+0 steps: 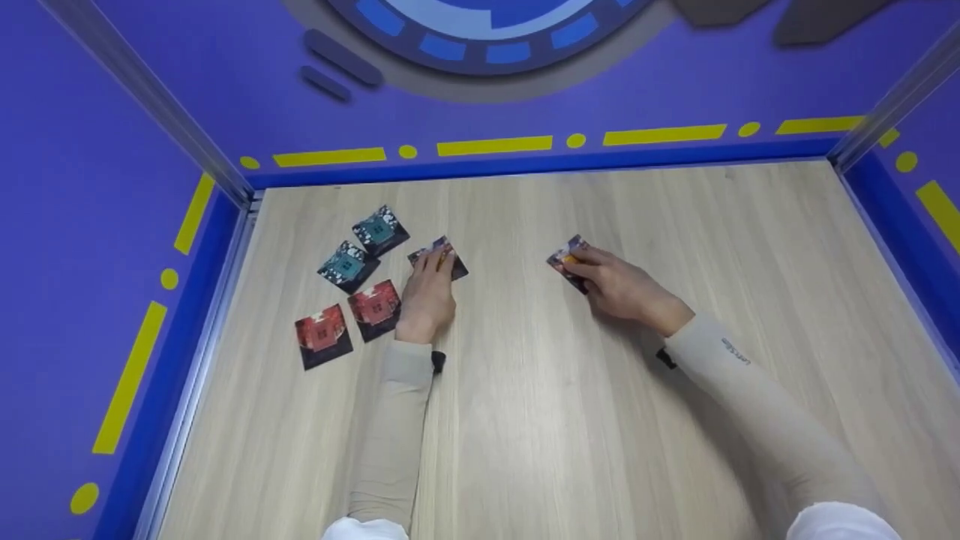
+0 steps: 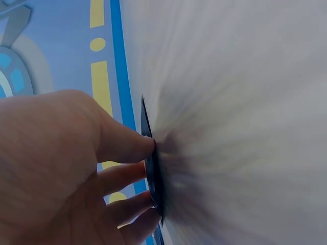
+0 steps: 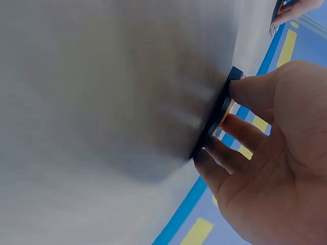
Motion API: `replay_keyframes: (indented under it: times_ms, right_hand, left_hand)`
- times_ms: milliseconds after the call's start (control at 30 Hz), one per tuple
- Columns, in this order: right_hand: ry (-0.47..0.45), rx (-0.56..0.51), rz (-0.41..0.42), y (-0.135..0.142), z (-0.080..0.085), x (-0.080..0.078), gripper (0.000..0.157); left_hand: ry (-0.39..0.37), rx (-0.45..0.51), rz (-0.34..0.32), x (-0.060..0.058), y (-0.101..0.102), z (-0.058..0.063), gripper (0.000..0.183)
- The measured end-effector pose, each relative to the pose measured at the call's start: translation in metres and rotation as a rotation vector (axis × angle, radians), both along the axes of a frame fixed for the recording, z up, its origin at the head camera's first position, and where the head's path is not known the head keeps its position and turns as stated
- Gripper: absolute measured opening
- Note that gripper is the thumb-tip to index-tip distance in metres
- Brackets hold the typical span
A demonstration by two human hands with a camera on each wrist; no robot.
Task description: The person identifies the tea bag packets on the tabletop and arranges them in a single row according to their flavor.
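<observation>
My left hand point(image 1: 429, 296) holds a small flat square packet point(image 1: 460, 270), dark with an orange spot, close over the table left of centre. Its thumb point(image 2: 138, 145) is at one edge of the packet and the fingers spread over the printed face, as the left wrist view shows. Further right, my right hand point(image 1: 626, 289) grips a similar dark and orange packet point(image 1: 557, 259) between thumb and fingertips. In the right wrist view that packet point(image 3: 217, 115) is seen nearly edge-on, low over the wood, and the hand covers much of its print.
Left of my left hand lie two teal packets point(image 1: 379, 229) point(image 1: 346, 265) and two red packets point(image 1: 375, 309) point(image 1: 323, 335), spread flat. They rest on a light wood table point(image 1: 525, 420). Blue-purple walls point(image 1: 247, 90) with yellow marks stand along its back and sides.
</observation>
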State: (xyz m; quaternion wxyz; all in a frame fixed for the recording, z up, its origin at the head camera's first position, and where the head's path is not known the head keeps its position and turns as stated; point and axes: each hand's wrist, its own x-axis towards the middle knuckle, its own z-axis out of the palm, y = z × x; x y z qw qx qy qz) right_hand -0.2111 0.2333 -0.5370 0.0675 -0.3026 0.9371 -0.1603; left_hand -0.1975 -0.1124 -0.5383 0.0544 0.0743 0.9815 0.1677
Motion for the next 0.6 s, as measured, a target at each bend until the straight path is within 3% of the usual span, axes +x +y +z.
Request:
replay_keyframes:
  times_ms: [600]
  right_hand:
    - [-0.047,-0.079,-0.118,0.07,0.003,0.032,0.047]
  left_hand:
    - [0.016,0.028,0.002,0.003,0.001,0.002,0.06]
